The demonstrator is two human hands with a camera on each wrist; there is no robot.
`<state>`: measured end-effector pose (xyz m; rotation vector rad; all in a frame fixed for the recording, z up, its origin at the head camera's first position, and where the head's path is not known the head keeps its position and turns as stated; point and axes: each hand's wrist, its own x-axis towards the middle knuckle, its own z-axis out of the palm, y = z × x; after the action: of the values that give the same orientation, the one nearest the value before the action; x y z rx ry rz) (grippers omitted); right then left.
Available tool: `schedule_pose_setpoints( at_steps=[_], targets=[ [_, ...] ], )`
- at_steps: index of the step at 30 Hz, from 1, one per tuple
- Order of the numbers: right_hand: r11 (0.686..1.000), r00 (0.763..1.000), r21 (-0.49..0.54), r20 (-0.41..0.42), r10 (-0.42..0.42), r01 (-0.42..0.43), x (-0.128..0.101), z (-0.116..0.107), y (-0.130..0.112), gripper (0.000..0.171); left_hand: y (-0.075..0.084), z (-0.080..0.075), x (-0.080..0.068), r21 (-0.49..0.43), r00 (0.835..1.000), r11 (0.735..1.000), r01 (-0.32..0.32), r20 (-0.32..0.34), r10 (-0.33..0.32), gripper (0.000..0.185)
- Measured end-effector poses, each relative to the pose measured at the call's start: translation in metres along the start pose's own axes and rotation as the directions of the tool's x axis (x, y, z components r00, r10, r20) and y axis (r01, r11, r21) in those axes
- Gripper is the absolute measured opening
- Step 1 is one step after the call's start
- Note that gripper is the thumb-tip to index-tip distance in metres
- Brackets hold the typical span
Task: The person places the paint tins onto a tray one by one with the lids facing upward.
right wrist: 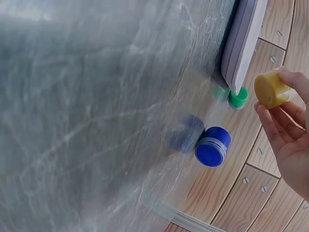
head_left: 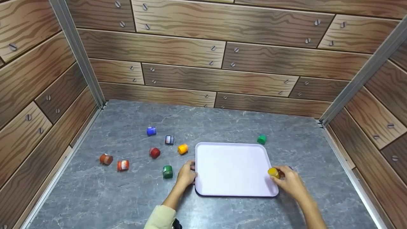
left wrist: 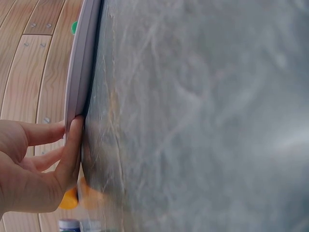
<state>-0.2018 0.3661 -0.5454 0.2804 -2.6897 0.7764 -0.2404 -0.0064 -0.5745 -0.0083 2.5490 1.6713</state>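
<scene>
Wood-plank-patterned walls point(head_left: 178, 51) enclose your station on the three visible sides, joined by grey metal posts point(head_left: 76, 47) at the far corners. Beneath your hands lies a grey marbled tabletop point(head_left: 105, 197). Between your hands sits a pale lilac tray point(head_left: 235, 168), its flat face bare.

Your left hand point(head_left: 187, 174) is clamped on the tray's near-side left edge, fingers on both faces of the rim. Your right hand point(head_left: 291, 183) pinches a yellow jar point(head_left: 273, 172) between thumb and fingers, held clear of the tabletop at the tray's right edge; whether it overhangs the rim you cannot tell from these views.

Near your right hand, a blue-lidded jar point(right wrist: 212, 146) rests on the tabletop, mostly hidden by that hand in the head view. Farther ahead of the same hand, a bright green jar point(head_left: 261, 139) stands just beyond the tray's far right corner.

Just left of your left hand is a dark green jar point(head_left: 167, 171). Ahead of that hand lie an orange-yellow jar point(head_left: 182, 149) and, farther out, a dark jar point(head_left: 169, 142) with a pale label. Ahead and to its left are a dark red jar point(head_left: 155, 152) and a violet-blue jar point(head_left: 151, 130). Well to its left, you have an orange-red jar point(head_left: 123, 165) and a brownish-red jar point(head_left: 106, 159).
</scene>
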Motion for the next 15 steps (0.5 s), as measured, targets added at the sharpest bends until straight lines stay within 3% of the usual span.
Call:
schedule_pose_setpoints(
  at_steps=[5, 15],
  targets=[
    [1.000, 1.000, 0.025, 0.013, 0.002, -0.002, -0.0003, 0.0033, -0.0009, 0.032, 0.0000, -0.0001, -0.0004, -0.006, 1.000, 1.000, -0.004, 0.003, 0.004, 0.049],
    [0.986, 0.988, 0.127, 0.120, 0.094, -0.110, -0.0020, 0.0068, -0.0061, 0.035, 0.0000, 0.0003, 0.0001, -0.006, 1.000, 1.000, 0.010, -0.004, -0.010, 0.050]
  ],
)
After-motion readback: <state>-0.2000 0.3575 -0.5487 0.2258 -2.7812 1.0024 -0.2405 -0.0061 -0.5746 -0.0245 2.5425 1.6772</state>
